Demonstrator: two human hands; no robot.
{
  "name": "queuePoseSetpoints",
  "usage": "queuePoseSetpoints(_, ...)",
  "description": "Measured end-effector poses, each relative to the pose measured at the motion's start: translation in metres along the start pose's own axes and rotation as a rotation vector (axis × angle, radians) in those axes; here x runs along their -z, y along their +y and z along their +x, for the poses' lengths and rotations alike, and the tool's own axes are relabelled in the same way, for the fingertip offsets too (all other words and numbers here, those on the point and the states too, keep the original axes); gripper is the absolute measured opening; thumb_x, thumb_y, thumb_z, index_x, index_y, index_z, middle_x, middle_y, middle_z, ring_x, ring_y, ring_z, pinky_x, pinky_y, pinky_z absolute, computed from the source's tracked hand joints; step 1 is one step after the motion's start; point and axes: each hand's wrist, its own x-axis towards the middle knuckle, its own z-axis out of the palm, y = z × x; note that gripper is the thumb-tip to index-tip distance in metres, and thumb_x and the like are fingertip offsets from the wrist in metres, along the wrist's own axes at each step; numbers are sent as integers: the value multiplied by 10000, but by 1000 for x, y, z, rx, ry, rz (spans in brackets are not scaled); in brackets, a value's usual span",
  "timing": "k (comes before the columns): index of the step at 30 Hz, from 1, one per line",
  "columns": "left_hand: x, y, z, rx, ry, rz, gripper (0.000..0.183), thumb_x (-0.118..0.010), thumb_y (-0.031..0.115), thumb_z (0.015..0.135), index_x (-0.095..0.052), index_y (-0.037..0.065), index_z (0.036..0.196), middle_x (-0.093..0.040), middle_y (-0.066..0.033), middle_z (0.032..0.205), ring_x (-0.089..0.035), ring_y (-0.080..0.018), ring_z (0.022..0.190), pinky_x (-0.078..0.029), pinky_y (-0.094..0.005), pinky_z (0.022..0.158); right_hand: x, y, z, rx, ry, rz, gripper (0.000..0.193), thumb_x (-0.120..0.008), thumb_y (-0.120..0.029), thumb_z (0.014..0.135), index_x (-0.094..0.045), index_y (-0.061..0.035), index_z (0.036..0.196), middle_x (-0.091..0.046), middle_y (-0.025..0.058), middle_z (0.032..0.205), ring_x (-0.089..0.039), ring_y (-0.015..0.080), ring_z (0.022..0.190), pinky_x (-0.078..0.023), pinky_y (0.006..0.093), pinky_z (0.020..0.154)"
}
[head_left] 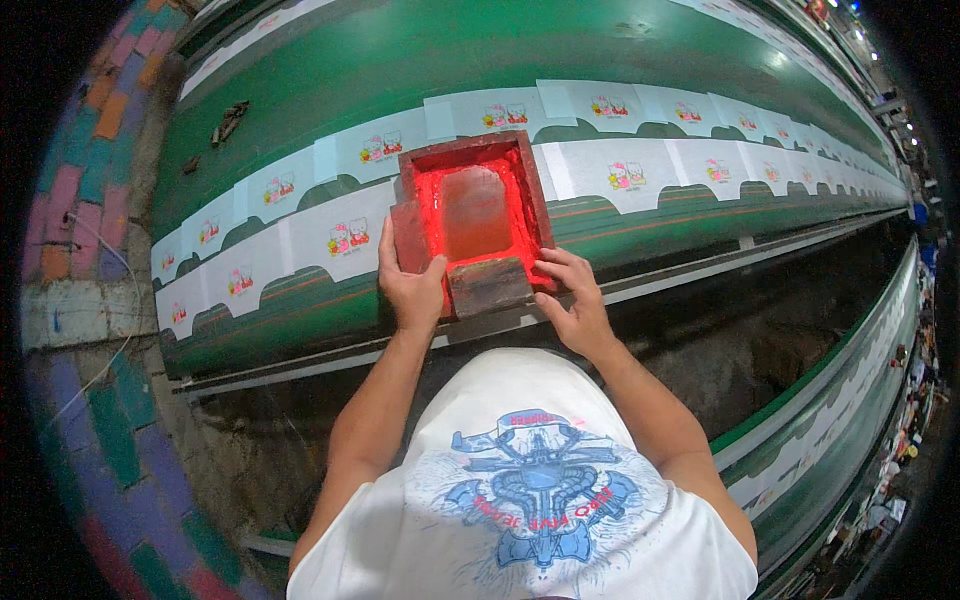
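A wooden screen-printing frame (pixel 462 146) lies over a row of printed white pieces on the long green table. Thick red ink coats its inner walls, around a brownish mesh window (pixel 476 212). My left hand (pixel 412 295) is closed on the frame's near left side, thumb on top by the inked edge and fingers along the outside. At the near right corner my right hand (pixel 578 305) grips the frame between thumb and fingers. A dark, worn wooden block (pixel 490 287) spans the frame's near end between my hands. The frame hides the piece under it.
Two rows of white cut pieces (pixel 628 172) with small cartoon prints run along the green table (pixel 330 105). Dark scraps (pixel 230 122) lie at its far left. A metal rail (pixel 640 298) edges the near side. Another green table (pixel 800 430) stands to the right; coloured paving (pixel 110 430) is at left.
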Motion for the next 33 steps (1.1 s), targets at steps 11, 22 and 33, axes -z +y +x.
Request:
queuePoseSetpoints(11,-18,4,-4,128,1,-127,1001,-865,-63,788,-490,-36,1715,-586,-188,1699,-550,-303,1592,-390,-429,1368,25,-5,12,298,-149,-176,511,-900,-129,907,-758,-87,1396,-661,196,1552,-587,450,1501,-492,573,1217)
queuePoseSetpoints(22,-21,-7,-4,109,9,-84,1030,-892,-49,775,-492,-19,1723,-593,-193,1708,-562,-303,1588,-421,-432,1349,6,-25,61,473,-489,-480,529,-811,-107,860,-759,-61,1385,-740,135,1342,-699,352,1290,-556,489,1104)
queuePoseSetpoints(33,-19,-12,-2,159,-38,-201,860,-819,-19,978,-439,-43,1749,-556,-201,1734,-584,-281,1558,-445,-426,1325,5,-2,193,377,-660,-500,413,-707,52,909,-757,-7,1314,-779,224,1220,-719,469,1222,-583,564,1070)
